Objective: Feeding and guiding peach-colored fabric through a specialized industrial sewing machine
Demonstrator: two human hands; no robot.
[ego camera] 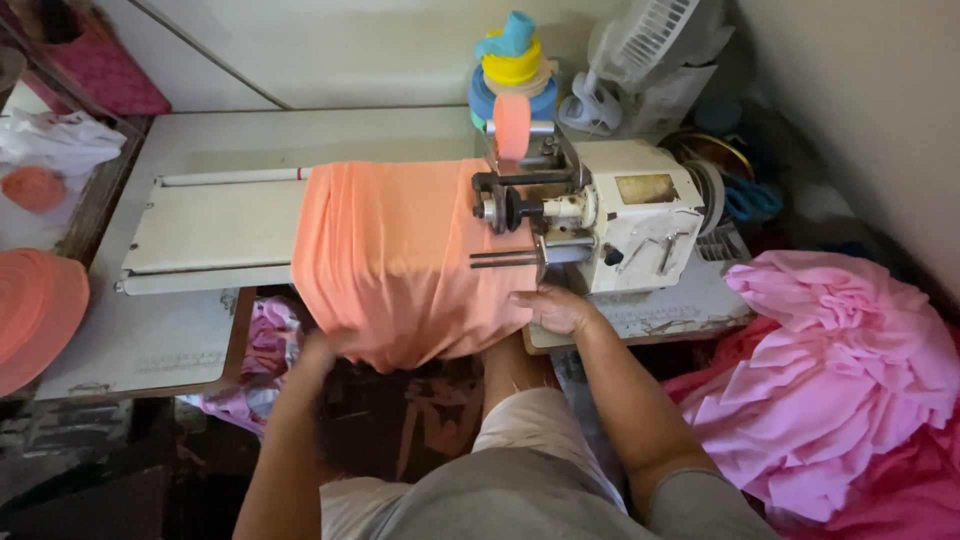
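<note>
The person sits close to the desk [150, 345], with grey clothes at the bottom of the view. The left hand [322, 352] is under the near edge of the orange cloth [400, 260]. It looks blurry, so I cannot tell if its fingers are closed on the cloth or just touching it. The right hand [555, 308] lies flat on the right edge of the same cloth, right beside the machine. Its fingers are spread out and press down; they do not grab anything.

The orange cloth hangs over the long arm of the sewing machine [620, 225] and drops down over the front of the desk. The machine is cream and stands on the right part of the desk.

To the right, near the person, lies a big heap of pink cloth [840, 380]. At the far left edge sits a round orange roll [35, 310]. Under the desk some more pink cloth [265, 345] peeks out.

Behind the machine stands a stack of tape rolls [512, 75] in orange, blue and yellow. Beside it, farther right, stands a white fan [630, 50].
</note>
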